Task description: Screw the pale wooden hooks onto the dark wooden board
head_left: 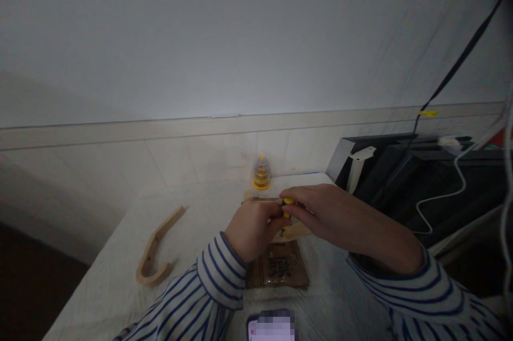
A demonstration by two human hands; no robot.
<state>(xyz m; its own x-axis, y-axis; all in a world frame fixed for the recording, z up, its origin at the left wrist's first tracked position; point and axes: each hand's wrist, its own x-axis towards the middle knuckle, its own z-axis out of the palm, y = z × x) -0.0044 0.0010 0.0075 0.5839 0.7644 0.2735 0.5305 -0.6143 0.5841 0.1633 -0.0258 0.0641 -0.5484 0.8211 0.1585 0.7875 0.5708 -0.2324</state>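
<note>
My left hand (256, 226) and my right hand (320, 210) meet above the middle of the table, fingers closed. Between their fingertips is a small yellow-and-black tool (286, 207); most of it is hidden, so its exact kind does not show. Under the hands lies a pale wooden piece (298, 231), partly covered by them. Nearer to me is a flat brown packet (280, 266) with dark printing. Beyond the hands stands a small clear, cone-shaped case with yellow contents (262, 176).
A J-shaped wooden piece (150, 255) with dark holes lies on the white-covered table (100, 282) at left. A phone (270, 327) sits at the near edge. Dark panels (385, 175) and a white cable (425, 204) are at right. A wall closes off the back.
</note>
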